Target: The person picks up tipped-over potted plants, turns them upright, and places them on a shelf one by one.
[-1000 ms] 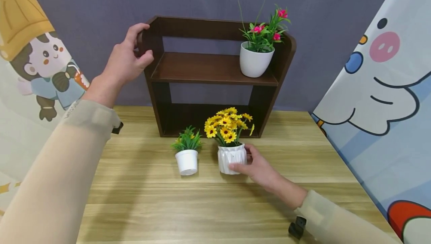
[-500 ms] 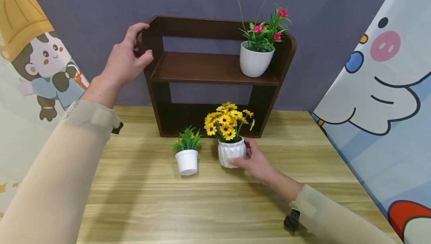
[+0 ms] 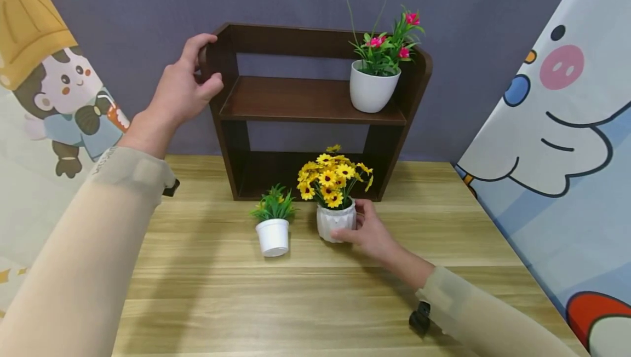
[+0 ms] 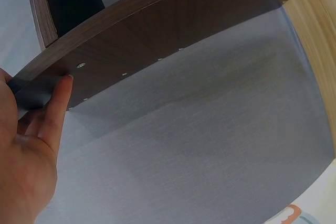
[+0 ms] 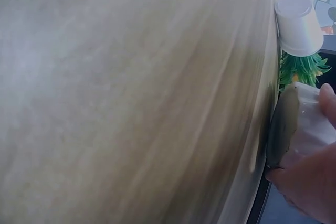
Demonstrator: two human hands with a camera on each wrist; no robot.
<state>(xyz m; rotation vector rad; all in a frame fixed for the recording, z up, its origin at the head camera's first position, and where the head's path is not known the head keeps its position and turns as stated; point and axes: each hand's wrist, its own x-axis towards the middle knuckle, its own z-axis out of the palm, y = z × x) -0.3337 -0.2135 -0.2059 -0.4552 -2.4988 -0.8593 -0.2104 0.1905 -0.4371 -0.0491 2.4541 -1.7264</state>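
The right hand's grip is closed around the ribbed pot, thumb across the near wall and fingers round the right and far sides. The ribbed pot is just on the near side of the shelf, to the right of the small pot; its underside shows in the right wrist view, so it may be tilted or clear of the tabletop, though contact cannot be told. Its pale, glossy wall looks stiff, perhaps ceramic, and would then be fairly solid for its size and liable to chip if knocked against the shelf. The sheen suggests it could slip, but the ribs should give the fingertips something to catch. The yellow flowers look light and springy, with stems that would bend or pull loose, so the wall is the place to hold, at mid-height or lower, leaving the blooms untouched. Meanwhile the left hand grips the upper left side panel of the shelf, which looks rigid enough to take that hold.
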